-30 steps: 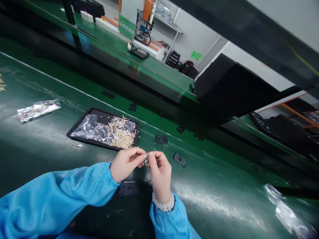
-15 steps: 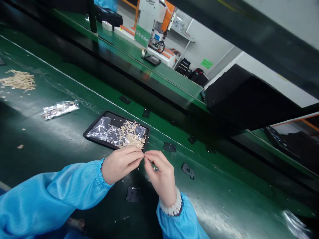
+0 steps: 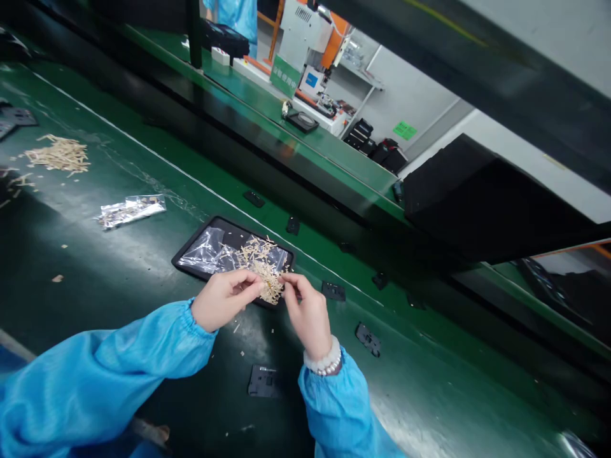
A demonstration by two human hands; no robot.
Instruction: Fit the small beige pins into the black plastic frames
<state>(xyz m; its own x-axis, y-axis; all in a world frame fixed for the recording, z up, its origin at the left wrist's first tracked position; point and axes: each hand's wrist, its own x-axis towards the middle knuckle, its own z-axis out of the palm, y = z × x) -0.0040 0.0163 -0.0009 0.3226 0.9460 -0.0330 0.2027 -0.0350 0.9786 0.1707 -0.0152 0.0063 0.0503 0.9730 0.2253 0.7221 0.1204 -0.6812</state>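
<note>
A black tray (image 3: 191, 270) holds clear plastic bags (image 3: 203, 249) and a heap of small beige strips (image 3: 260, 257). At the tray's near edge, my left hand (image 3: 229, 296) has thumb and fingertips pinched together; whatever is between them is too small to make out. Just right of it, beside the tray's right corner, my right hand (image 3: 308, 312) is also closed in a pinch, its contents hidden. The two hands are a small gap apart. A black plastic part (image 3: 262, 381) lies on the green surface below them.
More black parts (image 3: 333, 291) lie to the right and beyond the tray. On the left are a pile of beige strips (image 3: 60, 154) and a plastic bag of small pieces (image 3: 132, 210). Across a dark rail stands a machine (image 3: 300, 38), with a blue-clad person (image 3: 238, 22) behind.
My hands, fingertips together before, have moved apart, the left one at the heap's near side. The camera view has shifted slightly, showing more of the left side.
</note>
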